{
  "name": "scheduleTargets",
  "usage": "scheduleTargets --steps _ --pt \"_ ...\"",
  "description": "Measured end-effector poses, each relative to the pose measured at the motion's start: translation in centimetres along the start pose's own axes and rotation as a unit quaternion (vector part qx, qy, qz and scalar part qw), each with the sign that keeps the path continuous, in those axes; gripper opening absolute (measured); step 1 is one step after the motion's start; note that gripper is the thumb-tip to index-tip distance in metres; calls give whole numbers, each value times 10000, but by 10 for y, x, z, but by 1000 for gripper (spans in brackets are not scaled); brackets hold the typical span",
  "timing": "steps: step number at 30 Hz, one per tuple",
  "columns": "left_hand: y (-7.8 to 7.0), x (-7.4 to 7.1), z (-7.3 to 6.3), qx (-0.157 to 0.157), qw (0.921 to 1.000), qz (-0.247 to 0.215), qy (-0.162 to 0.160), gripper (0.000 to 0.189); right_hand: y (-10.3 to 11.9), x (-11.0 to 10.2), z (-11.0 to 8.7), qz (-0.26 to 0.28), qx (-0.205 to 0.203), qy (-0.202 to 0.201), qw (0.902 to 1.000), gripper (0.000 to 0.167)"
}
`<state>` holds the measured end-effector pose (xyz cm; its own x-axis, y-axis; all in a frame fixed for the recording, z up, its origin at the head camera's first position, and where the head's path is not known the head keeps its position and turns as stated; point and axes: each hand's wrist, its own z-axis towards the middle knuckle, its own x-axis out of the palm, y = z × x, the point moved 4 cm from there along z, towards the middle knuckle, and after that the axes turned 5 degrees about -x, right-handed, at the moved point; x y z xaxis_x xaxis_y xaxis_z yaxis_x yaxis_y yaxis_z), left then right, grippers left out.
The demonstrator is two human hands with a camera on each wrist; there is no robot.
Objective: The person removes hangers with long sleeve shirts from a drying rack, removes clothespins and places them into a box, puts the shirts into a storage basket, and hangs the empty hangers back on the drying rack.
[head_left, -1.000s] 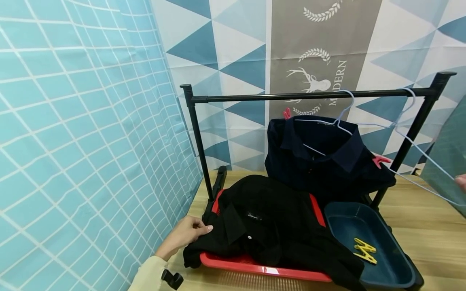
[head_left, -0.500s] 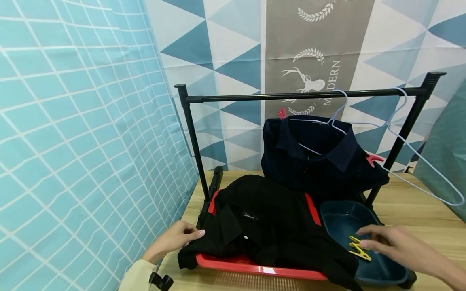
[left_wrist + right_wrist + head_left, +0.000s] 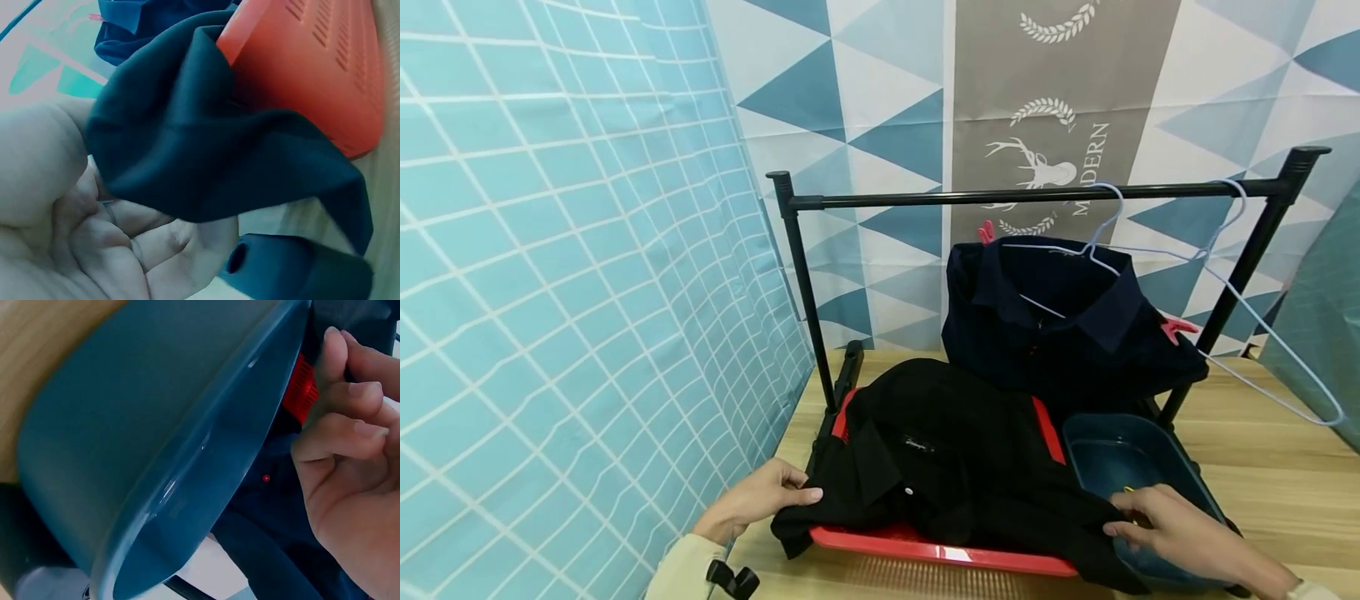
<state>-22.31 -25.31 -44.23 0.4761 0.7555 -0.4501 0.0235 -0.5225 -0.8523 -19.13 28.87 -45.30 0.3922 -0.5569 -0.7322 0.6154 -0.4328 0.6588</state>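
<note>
The black shirt lies collar up in a heap across the red basket, too big for it, so its ends spill over the near rim and both sides. The left hand pinches a fold at the shirt's left end, thumb above and fingers beneath. The right hand, fingers curled, appears to pinch the shirt's right edge; gripping both ends probably lets the cloth spread evenly.

The basket sits on the desk under the black clothes rack. To its right stands a dark blue bin; the right hand reaches across it and covers most of a yellow clothespin, so how many lie there cannot be told. At far right a navy shirt hangs on a pale hanger, with pink clothespins at its shoulders, presumably against slipping. It crowds the space behind the basket and bin. A bare second hanger slants out to the right beside the rack's post.
</note>
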Motion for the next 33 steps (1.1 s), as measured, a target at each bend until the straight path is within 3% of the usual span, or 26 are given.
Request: scheduleTargets --steps 5,10,13,16,20,23,25,28,30,32,33 --pt "-13 -9 -4 119 9983 481 -300 59 14 -12 5 -204 -259 -494 9982 26" --pt "-38 -18 -2 338 9959 383 -750 55 38 -34 19 -406 -259 -1199 9916 21" --pt "-57 -11 5 625 9933 294 -923 34 55 -38 36 -442 99 -1489 9878 15" --pt "-75 7 18 930 9909 455 -866 17 68 -32 57 -349 344 -1564 9865 9" --pt "-90 36 34 1275 9827 1261 -459 17 75 -8 86 -111 159 -1343 9908 8" --pt "-95 56 42 1523 9660 2088 31 3 76 17 102 -140 -207 -818 9963 6" --pt "-95 68 46 1583 9525 2567 424 26 75 33 107 -290 -469 -324 9980 9" --pt "-90 81 49 1513 9353 3059 931 47 70 53 109 -605 -551 446 9957 12" --pt "-86 86 49 1361 9260 3336 1131 40 66 61 109 -723 -449 754 9935 14" --pt "-83 88 48 1197 9194 3513 1303 18 63 66 108 -816 -276 919 9920 14" --pt "-81 89 48 1126 9152 3615 1380 19 62 67 108 -832 -210 936 9919 14"
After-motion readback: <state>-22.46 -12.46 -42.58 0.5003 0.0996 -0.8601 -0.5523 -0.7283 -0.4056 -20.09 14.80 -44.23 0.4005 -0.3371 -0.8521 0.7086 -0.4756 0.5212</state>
